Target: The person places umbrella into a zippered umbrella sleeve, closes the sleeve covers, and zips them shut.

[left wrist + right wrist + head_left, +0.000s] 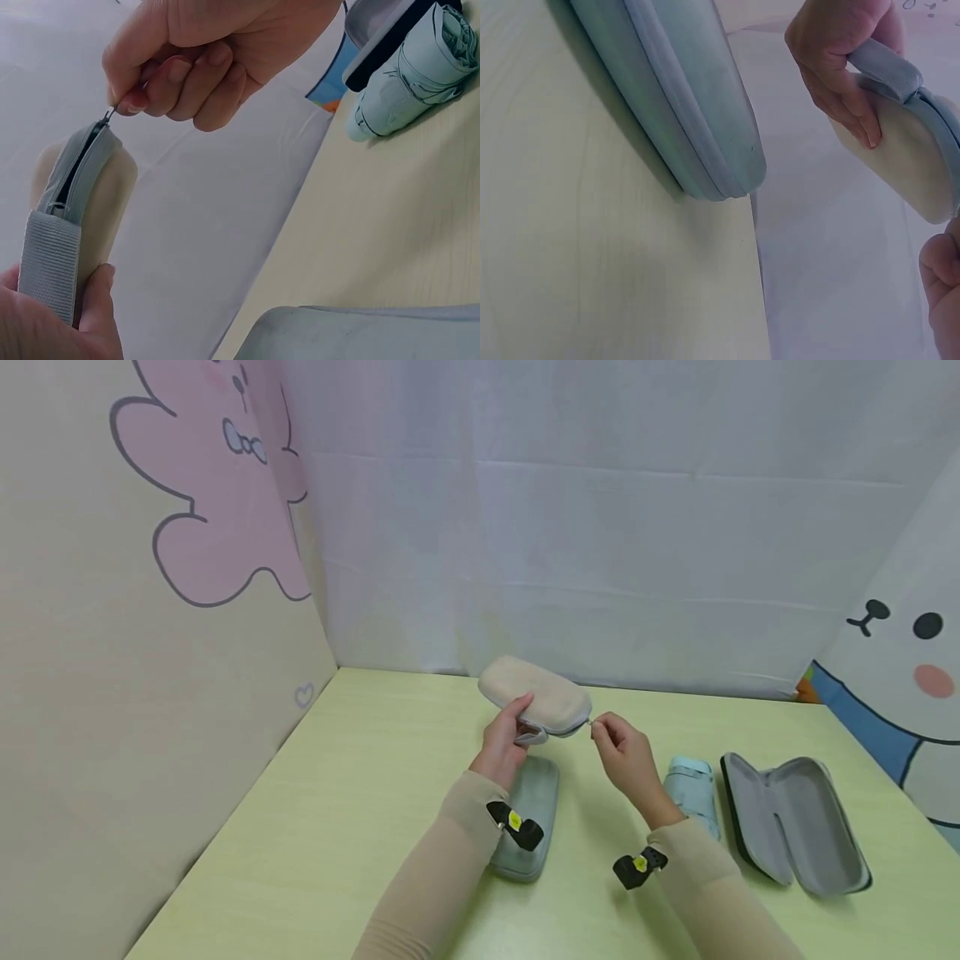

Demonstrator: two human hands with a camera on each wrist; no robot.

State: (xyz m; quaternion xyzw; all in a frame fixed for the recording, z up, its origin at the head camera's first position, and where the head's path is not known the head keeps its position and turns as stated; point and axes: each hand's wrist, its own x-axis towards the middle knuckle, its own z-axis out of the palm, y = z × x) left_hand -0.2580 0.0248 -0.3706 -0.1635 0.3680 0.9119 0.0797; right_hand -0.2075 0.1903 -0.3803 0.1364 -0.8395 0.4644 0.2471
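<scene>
My left hand grips a cream zippered case above the table, the thumb lying along its side. A grey webbing strap crosses one end of the zipper. Between the thumb and forefinger of my right hand is the small metal zipper pull, at the case's right end. A dark gap shows along the zipper between the strap and the pull. Below my left wrist a grey-green zippered case lies on the table, partly covered by the wrist camera and sleeve.
To the right of my right wrist lies a light blue folded umbrella, partly behind the forearm. Farther right, a hard case with grey lining lies spread open. A white curtain hangs behind the table's back edge.
</scene>
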